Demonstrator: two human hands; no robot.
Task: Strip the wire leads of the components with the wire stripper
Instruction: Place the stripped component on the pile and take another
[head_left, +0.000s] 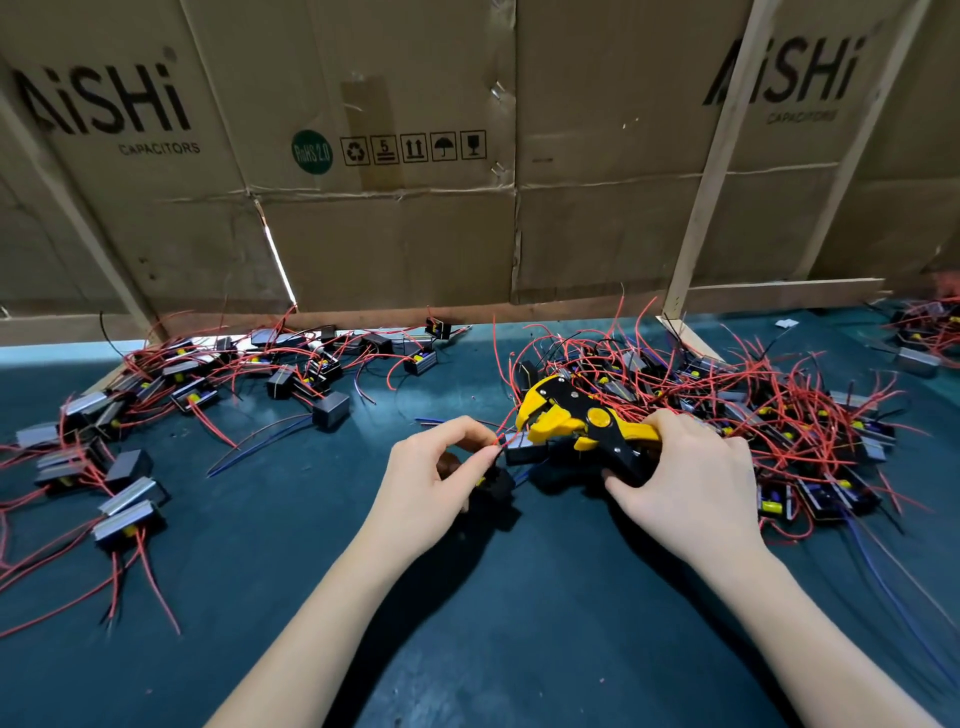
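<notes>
Head view: two bare hands over a dark green mat (467, 623).
Right hand (691, 483): fingers curled round the handles of the yellow-and-black stripper (576, 415) — its jaws point left.
Left hand (431, 478): thumb and forefinger pinch a red lead (500, 439) just beside the jaws.
Component (496, 486): black, on the mat under the left fingers.
Piles: left pile (208, 384) and right pile (753, 415) — well apart.
Backdrop: cardboard (389, 234).
</notes>
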